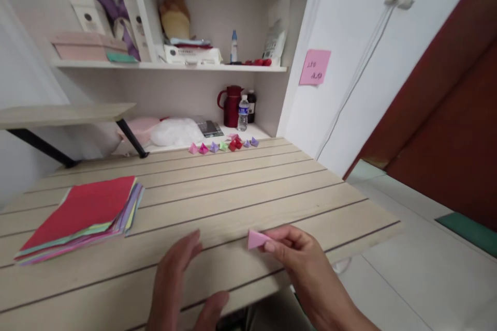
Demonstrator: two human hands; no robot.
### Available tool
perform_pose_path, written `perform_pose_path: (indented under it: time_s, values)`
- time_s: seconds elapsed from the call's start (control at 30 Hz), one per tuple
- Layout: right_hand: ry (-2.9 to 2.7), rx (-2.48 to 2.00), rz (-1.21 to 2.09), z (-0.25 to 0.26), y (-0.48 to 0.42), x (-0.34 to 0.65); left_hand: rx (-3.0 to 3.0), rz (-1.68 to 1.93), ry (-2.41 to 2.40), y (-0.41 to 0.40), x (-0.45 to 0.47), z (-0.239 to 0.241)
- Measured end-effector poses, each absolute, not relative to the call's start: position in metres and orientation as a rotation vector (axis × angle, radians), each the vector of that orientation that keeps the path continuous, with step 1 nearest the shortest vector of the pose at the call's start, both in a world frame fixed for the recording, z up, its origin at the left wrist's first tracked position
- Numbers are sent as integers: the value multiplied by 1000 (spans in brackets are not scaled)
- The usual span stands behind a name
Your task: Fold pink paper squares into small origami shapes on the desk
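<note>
My right hand [298,258] pinches a small folded pink paper piece [257,239] just above the wooden table [233,191] near its front edge. My left hand [178,279] hovers beside it with fingers stretched out and apart, holding nothing. A stack of coloured paper sheets [83,217] with a red sheet on top lies at the left of the table. A row of several small folded paper shapes [223,146] in pink, purple, green and red sits at the table's far edge.
Behind the table, shelves hold a dark red jug [232,106], a water bottle [243,114], a white plastic bag [174,132] and boxes. A pink sticky note [315,67] hangs on the white wall. Tiled floor lies to the right.
</note>
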State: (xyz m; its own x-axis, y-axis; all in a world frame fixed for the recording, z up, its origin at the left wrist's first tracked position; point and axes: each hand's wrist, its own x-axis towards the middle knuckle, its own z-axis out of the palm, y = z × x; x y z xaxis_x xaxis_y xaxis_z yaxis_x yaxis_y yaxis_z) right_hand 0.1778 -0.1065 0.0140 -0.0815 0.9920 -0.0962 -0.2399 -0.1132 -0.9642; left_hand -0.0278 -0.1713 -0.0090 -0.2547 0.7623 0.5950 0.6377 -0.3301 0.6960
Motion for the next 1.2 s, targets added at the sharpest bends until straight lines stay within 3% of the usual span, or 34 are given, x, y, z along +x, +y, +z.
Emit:
perform_pose_path:
  time_s: [0.17, 0.3, 0.63, 0.9, 1.1, 1.2]
  values:
    - [-791, -814, 1813, 49, -48, 128, 1197, 1443, 1335, -86, -34, 35]
    - [-726, -779, 1899, 61, -15, 93, 950, 1551, 1128, -40, -37, 53]
    - [-533, -684, 1942, 44, 14, 71, 759, 1590, 924, -4, -30, 34]
    - [-818, -808, 1875, 26, 31, 81, 653, 1464, 742, 10, -37, 4]
    - [-1311, -910, 1429, 38, 34, 95, 382, 1518, 809, 6, -52, 11]
    - [-1336, -874, 1458, 43, 31, 100, 405, 1474, 750, 2, -54, 12]
